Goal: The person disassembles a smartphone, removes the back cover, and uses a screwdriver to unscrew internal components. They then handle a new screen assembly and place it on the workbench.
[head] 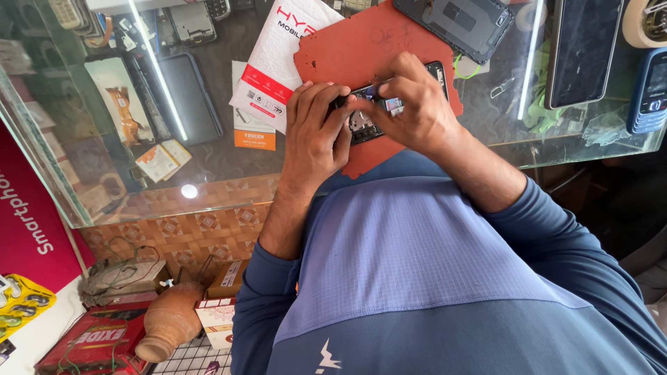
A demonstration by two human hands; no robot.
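An opened black phone point(363, 126) with its insides showing lies on a red mat point(347, 52) on a glass counter point(208, 167). My left hand point(316, 132) grips the phone's left end, fingers curled over it. My right hand point(410, 104) is bent over the phone's upper part and pinches a small blue and white piece point(393, 105) at its fingertips. Both hands hide much of the phone.
A black phone shell point(458, 24) lies at the mat's far edge. A dark slab phone point(580, 48), a blue keypad phone point(649, 90) and a tape roll point(643, 21) lie right. A white and red packet point(278, 62) lies left. A clay pot point(170, 319) stands below the counter.
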